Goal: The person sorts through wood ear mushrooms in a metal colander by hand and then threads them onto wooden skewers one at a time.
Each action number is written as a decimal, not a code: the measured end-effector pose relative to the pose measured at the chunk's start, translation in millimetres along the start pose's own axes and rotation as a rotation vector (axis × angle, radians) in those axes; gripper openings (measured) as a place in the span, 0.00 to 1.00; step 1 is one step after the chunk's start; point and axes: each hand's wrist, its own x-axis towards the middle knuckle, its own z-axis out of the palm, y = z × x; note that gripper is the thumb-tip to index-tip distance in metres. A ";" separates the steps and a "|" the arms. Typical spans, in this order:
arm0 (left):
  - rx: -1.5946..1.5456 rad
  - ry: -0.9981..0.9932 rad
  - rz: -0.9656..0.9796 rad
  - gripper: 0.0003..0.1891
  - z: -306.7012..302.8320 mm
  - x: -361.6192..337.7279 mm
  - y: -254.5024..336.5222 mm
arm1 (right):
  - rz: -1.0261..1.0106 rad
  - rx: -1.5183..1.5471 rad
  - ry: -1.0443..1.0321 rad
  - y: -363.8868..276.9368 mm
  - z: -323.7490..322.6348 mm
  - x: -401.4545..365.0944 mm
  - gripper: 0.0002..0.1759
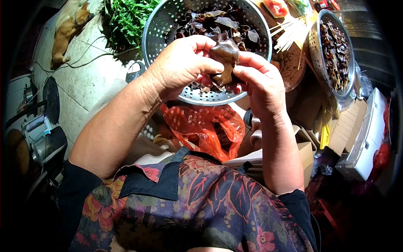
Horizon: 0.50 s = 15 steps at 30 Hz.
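Between both my hands is a piece of wood ear mushroom (pixel 225 59), brown and glossy, held up over a metal colander (pixel 153 31). My left hand (pixel 181 61) pinches its left side with thumb and fingers. On the right edge, the thumb and fingertips of my right hand (pixel 264 80) are closed on the same piece. Dark wood ear pieces (pixel 210 21) fill much of the colander below; my hands hide part of them and of the near rim.
A second colander (pixel 314 46) at right holds skewered wood ear (pixel 334 50). Bare wooden skewers (pixel 289 33) lie between the colanders. A red plastic bag (pixel 205 126) sits below my hands. Leafy greens (pixel 126 21), a dog (pixel 69 35) and a white foam box (pixel 364 134) surround the area.
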 end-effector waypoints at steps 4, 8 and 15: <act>-0.081 0.033 -0.038 0.13 1.7 -1.9 4.7 | 0.015 -0.009 -0.019 -2.4 -1.1 -0.1 0.16; -0.072 0.051 -0.043 0.08 2.3 -1.1 3.0 | 0.005 -0.097 -0.001 -1.1 -1.5 -0.2 0.16; 0.133 0.056 0.019 0.10 2.6 -0.4 -3.0 | 0.028 -0.145 0.044 -2.8 2.3 0.5 0.12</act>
